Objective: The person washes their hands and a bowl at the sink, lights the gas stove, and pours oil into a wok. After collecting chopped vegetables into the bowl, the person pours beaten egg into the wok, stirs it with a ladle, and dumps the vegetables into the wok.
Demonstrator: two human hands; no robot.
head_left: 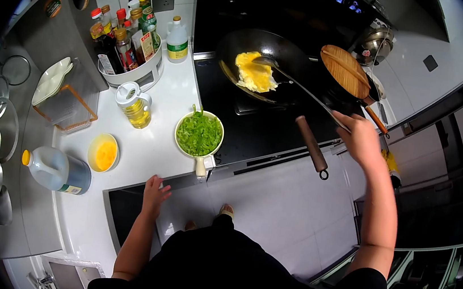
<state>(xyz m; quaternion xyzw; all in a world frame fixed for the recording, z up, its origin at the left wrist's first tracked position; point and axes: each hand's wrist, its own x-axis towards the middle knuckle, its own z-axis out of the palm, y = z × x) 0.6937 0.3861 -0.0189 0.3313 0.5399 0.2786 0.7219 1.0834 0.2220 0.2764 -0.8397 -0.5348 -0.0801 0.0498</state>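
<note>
My right hand (358, 137) is wrapped around the handle of a long metal spatula (305, 90). The spatula's blade rests on yellow and white egg (255, 73) inside a black wok (301, 61) on the stove. The wok's brown handle (312, 145) sticks out toward me, with neither hand on it. Low by the counter's front edge, my left hand (154, 194) has its fingers apart and holds nothing. Nearest to it is a pale bowl with a handle (200, 166), full of chopped green vegetables (199, 133).
On the counter (146, 163) stand an oil jug (134, 108), a bowl with yellow residue (104, 153), a large jug with yellow cap (60, 170), and a rack of several bottles (130, 79). A lidded pan with a wooden lid (345, 72) sits right of the wok.
</note>
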